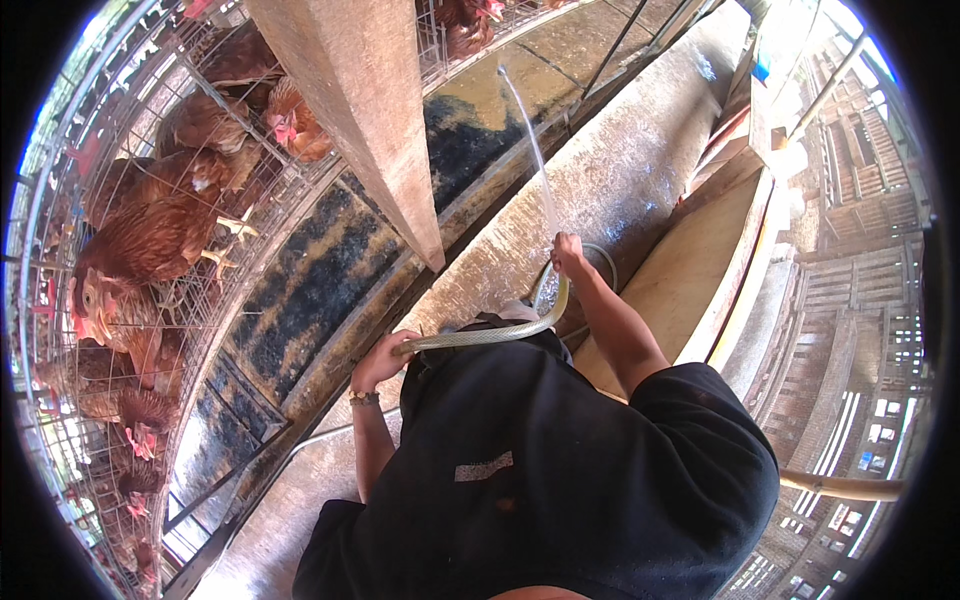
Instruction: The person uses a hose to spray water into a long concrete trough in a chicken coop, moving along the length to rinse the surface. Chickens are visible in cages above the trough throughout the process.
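My right hand point(567, 253) is closed around the front end of a braided clear hose point(487, 335), and a stream of water point(536, 146) arcs from it towards the far left. The water lands on a tray point(517, 94) stained with brown and black matter, below the wire cages. At my left hip, my left hand point(386, 358) grips the same hose further back, with a band on its wrist. Between the hands the hose bends across the front of my black shirt. A thinner loop of hose point(615, 270) hangs beside my right hand.
Brown hens point(154, 232) stand in wire cages point(180, 315) along the left. A concrete post point(375, 127) rises between the cages and the wet concrete walkway point(480, 270). To the right are a wooden board wall point(675, 262) and a bamboo pole point(840, 485). More hose lies behind my left arm.
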Motion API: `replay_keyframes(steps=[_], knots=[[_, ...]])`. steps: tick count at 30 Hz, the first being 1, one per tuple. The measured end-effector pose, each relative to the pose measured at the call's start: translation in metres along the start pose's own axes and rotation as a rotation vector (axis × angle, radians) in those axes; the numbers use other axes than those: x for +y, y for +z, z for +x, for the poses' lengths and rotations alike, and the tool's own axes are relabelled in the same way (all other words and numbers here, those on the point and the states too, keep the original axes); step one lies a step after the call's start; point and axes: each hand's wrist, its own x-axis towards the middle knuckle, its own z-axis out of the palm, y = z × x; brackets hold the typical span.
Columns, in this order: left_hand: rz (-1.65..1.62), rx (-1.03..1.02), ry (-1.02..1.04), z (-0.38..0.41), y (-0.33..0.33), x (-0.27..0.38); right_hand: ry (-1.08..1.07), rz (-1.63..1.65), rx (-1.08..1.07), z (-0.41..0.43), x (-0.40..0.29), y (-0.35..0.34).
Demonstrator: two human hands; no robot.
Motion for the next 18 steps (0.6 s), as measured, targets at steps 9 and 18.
replay_keyframes(steps=[9, 18], knots=[[0.081, -0.039, 0.005, 0.002, -0.002, 0.002, -0.016, 0.018, 0.039, -0.004, -0.013, 0.001], [0.068, -0.027, 0.015, 0.002, 0.000, -0.008, -0.029, 0.014, 0.052, -0.021, -0.013, 0.001]])
